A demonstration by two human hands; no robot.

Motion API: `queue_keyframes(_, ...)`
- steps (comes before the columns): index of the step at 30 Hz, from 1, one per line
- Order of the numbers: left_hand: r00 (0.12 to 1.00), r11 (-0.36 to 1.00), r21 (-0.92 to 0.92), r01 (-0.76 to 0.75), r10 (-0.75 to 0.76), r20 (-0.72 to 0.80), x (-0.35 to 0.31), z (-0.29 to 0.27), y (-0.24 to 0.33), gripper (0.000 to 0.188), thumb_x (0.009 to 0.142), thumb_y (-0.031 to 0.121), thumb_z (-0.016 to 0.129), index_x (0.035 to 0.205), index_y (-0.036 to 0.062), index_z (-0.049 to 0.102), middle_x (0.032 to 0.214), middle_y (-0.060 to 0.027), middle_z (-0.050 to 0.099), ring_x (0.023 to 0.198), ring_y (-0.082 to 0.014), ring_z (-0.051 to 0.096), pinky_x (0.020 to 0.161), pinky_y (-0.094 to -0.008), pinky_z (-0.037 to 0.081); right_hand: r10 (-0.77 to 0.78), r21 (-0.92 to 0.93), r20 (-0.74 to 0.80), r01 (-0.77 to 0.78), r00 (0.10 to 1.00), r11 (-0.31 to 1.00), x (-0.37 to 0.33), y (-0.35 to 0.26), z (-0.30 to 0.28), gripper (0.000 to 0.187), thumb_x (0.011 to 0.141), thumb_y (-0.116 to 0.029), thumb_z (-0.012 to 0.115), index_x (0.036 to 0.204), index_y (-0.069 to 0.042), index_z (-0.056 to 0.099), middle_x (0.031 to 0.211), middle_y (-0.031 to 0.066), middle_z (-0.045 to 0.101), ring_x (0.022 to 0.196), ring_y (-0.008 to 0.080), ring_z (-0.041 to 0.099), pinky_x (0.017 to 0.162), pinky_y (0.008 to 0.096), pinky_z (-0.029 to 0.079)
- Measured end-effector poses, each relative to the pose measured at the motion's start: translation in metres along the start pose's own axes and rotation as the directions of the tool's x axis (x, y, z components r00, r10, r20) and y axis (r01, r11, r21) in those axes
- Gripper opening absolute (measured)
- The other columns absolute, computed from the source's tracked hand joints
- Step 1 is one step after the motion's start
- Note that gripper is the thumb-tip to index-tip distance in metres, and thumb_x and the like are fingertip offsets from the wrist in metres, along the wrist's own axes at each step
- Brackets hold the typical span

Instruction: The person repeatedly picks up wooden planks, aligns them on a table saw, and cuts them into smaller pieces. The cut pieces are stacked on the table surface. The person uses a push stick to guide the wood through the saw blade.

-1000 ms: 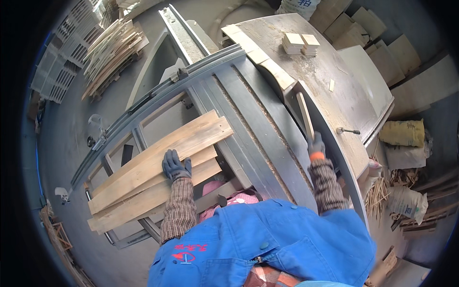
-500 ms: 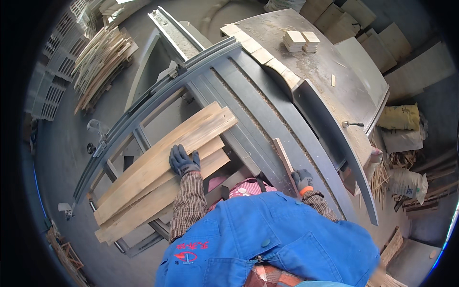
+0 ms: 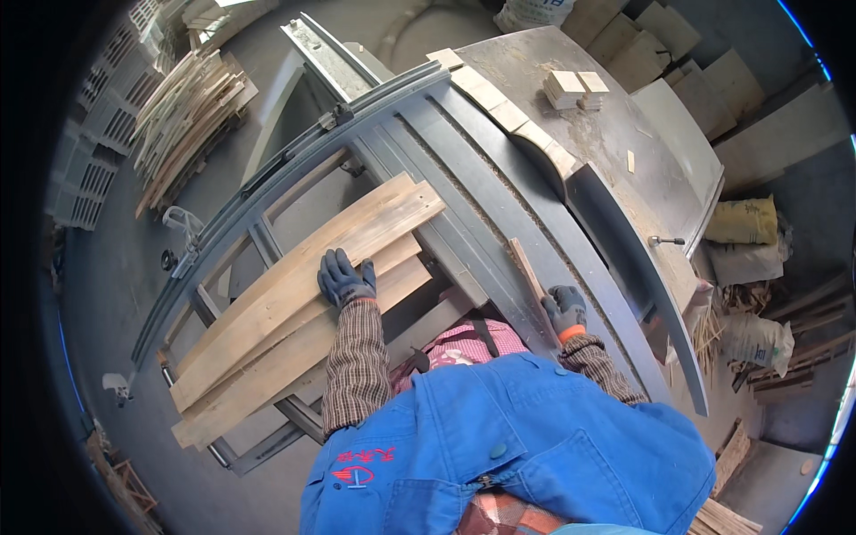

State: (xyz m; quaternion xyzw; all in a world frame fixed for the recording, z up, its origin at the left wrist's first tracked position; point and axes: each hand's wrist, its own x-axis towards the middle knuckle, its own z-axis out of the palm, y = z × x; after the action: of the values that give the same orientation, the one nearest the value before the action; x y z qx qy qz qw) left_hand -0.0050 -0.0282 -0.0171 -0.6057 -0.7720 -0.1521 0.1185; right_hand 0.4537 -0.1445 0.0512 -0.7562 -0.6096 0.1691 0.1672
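My left hand (image 3: 346, 278), in a dark grey glove, lies flat on a stack of long pale wooden boards (image 3: 267, 308), its fingers spread. The boards lie slanted, partly over the open metal frame (image 3: 254, 241) on the left of a grey machine table. On the right, my gloved right hand (image 3: 565, 310) is low over the slotted tabletop (image 3: 473, 169), fingers curled against a narrow wooden strip (image 3: 527, 269). The strip's far end points away from me; its near end is partly hidden by the hand. An orange cuff shows at the right wrist.
A curved dark metal fence (image 3: 637, 276) stands right of my right hand. Beyond it, small stacked wood pieces (image 3: 575, 87) sit on a dusty side table (image 3: 535, 53). Piled wood strips (image 3: 192, 116) stand at far left, sacks (image 3: 744, 221) at right.
Both hands have shifted slightly forward, the wooden strip moving along with my right hand. The boards under my left hand sit slightly farther up the picture. The view has shifted a little.
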Motion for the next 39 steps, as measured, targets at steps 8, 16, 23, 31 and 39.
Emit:
queue_keyframes(8, 0.999, 1.000, -0.005, -0.023, 0.023, -0.037, -0.014, -0.005, 0.001, 0.074, 0.082, 0.047, 0.070, 0.138, 0.0042, 0.050, 0.147, -0.0142, 0.046, 0.138, -0.0303, 0.041, 0.115, -0.0490, 0.029, -0.339, 0.196, -0.287, 0.402, 0.896, 0.894, 0.135, -0.068, -0.036, 0.033, 0.084, -0.018, 0.074, 0.114, -0.007, 0.066, 0.103, 0.0184, 0.066, 0.096, 0.0372, 0.063, 0.085, 0.0430, 0.051)
queue_keyframes(16, 0.999, 0.999, -0.042, -0.020, 0.021, 0.032, 0.025, 0.004, 0.007, 0.075, 0.079, 0.041, 0.070, 0.140, 0.0032, 0.047, 0.147, -0.0180, 0.046, 0.137, -0.0359, 0.042, 0.114, -0.0521, 0.029, -0.506, -0.041, -0.216, 0.510, 0.835, 0.859, 0.541, -0.183, 0.005, 0.045, 0.089, -0.019, 0.063, 0.134, -0.013, 0.059, 0.135, 0.0184, 0.057, 0.126, 0.0376, 0.053, 0.107, 0.0436, 0.043)
queue_keyframes(23, 0.997, 0.999, 0.009, -0.054, 0.053, 0.064, 0.077, 0.036, 0.025, 0.066, 0.097, 0.051, 0.046, 0.137, -0.0005, 0.050, 0.140, -0.0212, 0.051, 0.131, -0.0383, 0.048, 0.109, -0.0548, 0.035, -0.374, -0.503, 0.252, 0.451, 0.893, 0.737, 0.759, -0.224, 0.106, 0.050, 0.087, -0.038, 0.066, 0.135, -0.026, 0.061, 0.157, 0.0085, 0.042, 0.143, 0.0288, 0.041, 0.117, 0.0424, 0.035)
queue_keyframes(31, 0.995, 0.995, 0.030, -0.095, 0.093, 0.046, 0.097, 0.083, 0.038, 0.062, 0.099, 0.049, 0.044, 0.136, 0.0003, 0.049, 0.141, -0.0205, 0.050, 0.132, -0.0380, 0.047, 0.110, -0.0544, 0.035, -0.334, -0.390, 0.291, 0.430, 0.897, 0.814, 0.824, -0.175, 0.115, 0.067, 0.062, -0.052, 0.088, 0.112, -0.013, 0.066, 0.122, 0.0144, 0.064, 0.116, 0.0345, 0.060, 0.100, 0.0407, 0.048)
queue_keyframes(39, 0.996, 0.994, 0.070, -0.080, 0.076, 0.054, 0.092, 0.077, 0.051, 0.062, 0.099, 0.048, 0.045, 0.137, -0.0017, 0.048, 0.139, -0.0219, 0.051, 0.131, -0.0391, 0.048, 0.110, -0.0536, 0.035, -0.209, -0.180, 0.173, 0.240, 0.962, 0.954, 0.716, -0.119, 0.051, 0.117, 0.067, -0.068, 0.079, 0.152, -0.002, 0.035, 0.136, 0.0249, 0.059, 0.125, 0.0380, 0.058, 0.109, 0.0414, 0.045)
